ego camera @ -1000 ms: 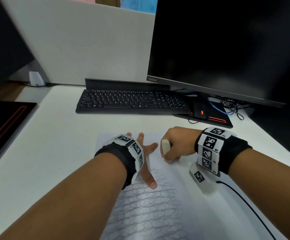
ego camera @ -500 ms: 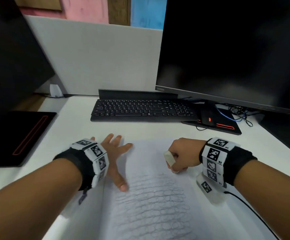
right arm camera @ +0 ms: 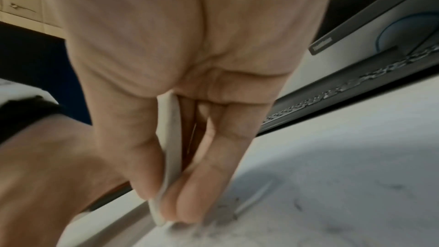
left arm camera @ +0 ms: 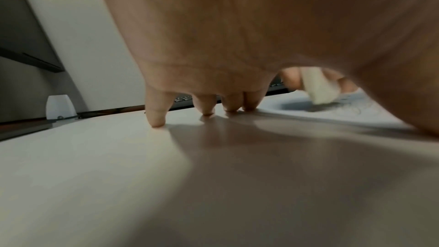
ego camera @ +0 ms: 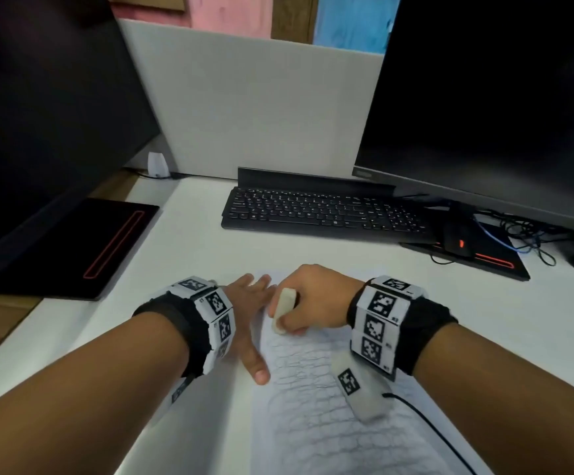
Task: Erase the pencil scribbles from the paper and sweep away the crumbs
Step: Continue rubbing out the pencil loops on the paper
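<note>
Where paper (ego camera: 330, 423) lies: white desk (ego camera: 193, 269), monitors behind.

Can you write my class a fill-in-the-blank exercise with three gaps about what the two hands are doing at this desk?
1. The right hand grips a white ____ and presses its lower end onto the paper.
2. The left hand rests with fingers spread at the paper's ____ edge.
3. Beyond the paper, on the white desk, lies a black ____, in front of the monitor.

Missing words: eraser; left; keyboard
</note>
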Motion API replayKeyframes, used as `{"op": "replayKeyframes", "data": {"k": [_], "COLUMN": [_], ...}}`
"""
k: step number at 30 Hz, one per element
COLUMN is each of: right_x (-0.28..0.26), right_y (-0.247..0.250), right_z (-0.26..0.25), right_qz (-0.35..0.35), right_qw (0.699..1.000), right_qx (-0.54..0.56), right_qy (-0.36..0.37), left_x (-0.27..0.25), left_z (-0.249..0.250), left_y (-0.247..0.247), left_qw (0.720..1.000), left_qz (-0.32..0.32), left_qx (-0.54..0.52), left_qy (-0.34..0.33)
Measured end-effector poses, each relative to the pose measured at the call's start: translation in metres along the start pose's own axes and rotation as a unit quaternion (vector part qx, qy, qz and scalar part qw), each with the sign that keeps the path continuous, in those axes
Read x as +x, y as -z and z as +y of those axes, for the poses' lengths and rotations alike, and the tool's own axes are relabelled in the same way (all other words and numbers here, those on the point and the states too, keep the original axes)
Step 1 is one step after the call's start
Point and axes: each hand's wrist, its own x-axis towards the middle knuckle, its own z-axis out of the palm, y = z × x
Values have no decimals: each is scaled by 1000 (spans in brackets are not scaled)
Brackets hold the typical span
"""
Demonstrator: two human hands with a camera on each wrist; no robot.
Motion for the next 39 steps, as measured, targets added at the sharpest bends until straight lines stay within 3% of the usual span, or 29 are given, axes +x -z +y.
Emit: {"op": "replayKeyframes", "data": {"k": [6,11,15,20,24,28,33,37,39], "right_x": [11,0,9,5,12,8,11,5,9], "right_y": [-7,-5,0,-6,2,-7,1,-5,1], "right_z": [-8,-15,-13,-17,-15,-20,-10,-15,-11], "right_qz": [-8,-77,-41,-100,-39,-124,-36,-117,-73], "right_qw": [995,993,994,990,992,986,995,988,991], "right_qx": [-98,-90,-104,-96,-118,-110,-92,-96,-107], "right_qy": [8,24,11,19,4,22,-15,0,-13], "left_x": [-7,-16,-15,-23,-19,-22,-18,-12,-9], "left_z": [8,16,13,21,16,20,16,11,10], "left_y": [5,12,11,17,13,16,12,8,6], "left_qw": [1000,999,1000,999,1000,999,1000,1000,1000], "left_qz": [-10,-11,-9,-11,-15,-15,2,1,8], "left_qx": [0,26,-1,38,4,19,2,13,16], "left_qy": [-16,-30,-17,-31,-16,-22,-19,-4,-3]}}
